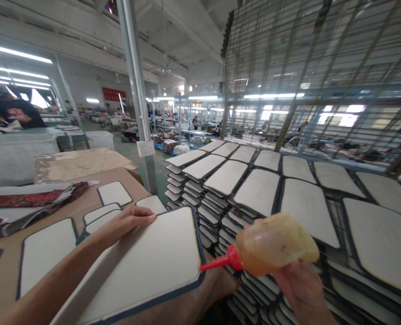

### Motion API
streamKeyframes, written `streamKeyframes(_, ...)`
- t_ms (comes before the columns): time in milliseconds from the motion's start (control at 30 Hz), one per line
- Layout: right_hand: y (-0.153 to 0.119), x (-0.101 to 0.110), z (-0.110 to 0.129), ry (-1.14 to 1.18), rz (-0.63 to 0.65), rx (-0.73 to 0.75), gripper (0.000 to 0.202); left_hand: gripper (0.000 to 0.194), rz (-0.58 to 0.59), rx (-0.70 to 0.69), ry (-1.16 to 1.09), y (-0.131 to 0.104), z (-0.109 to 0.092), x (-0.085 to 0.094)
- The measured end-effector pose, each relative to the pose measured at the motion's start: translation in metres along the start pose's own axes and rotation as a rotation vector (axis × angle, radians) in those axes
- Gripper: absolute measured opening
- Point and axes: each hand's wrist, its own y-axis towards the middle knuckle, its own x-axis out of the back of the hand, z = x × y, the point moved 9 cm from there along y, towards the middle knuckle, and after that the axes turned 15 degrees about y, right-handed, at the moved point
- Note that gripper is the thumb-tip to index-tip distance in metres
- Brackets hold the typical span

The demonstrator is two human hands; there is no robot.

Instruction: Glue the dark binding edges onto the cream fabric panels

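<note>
A far-left banner [114, 93] is showing unreadable writing. Your right hand [298, 279] is gripping a bottle [277, 241]; your left hand [132, 220] is pinching a panel [153, 259].

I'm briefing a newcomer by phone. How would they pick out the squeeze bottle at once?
Find the big stack of dark-edged white panels at the picture's right. In front of it, the right hand holds the squeeze bottle on its side, nozzle pointing left. Its cloudy amber body and bright red nozzle set it apart from the flat panels around it.
</note>
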Motion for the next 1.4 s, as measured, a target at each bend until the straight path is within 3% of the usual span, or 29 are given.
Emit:
streamKeyframes(300, -0.001, 0.013, 0.008, 0.065, -0.127, 0.281, 0.04, 0.033, -0.088, 0.053, -0.206, 0.008, 0.026, -0.006)
streamKeyframes(500, 0.011, 0.003, 0.012, 0.101, -0.261, 0.383, 0.05, 0.035, -0.057, 0.044, -0.309, 0.009, 0.04, -0.017)
streamKeyframes(833, 0.028, 0.002, 0.0, 0.105, -0.313, 0.331, 0.047, 0.033, 0.004, 0.039, -0.424, -0.005, 0.043, -0.027)
streamKeyframes(967, 0.031, 0.003, -0.011, 0.094, -0.332, 0.299, 0.046, 0.031, -0.008, 0.042, -0.449, -0.009, 0.046, -0.025)
streamKeyframes(1400, 0.029, -0.021, -0.029, 0.083, -0.281, 0.242, 0.027, 0.039, -0.074, 0.076, -0.502, -0.011, 0.058, -0.01)
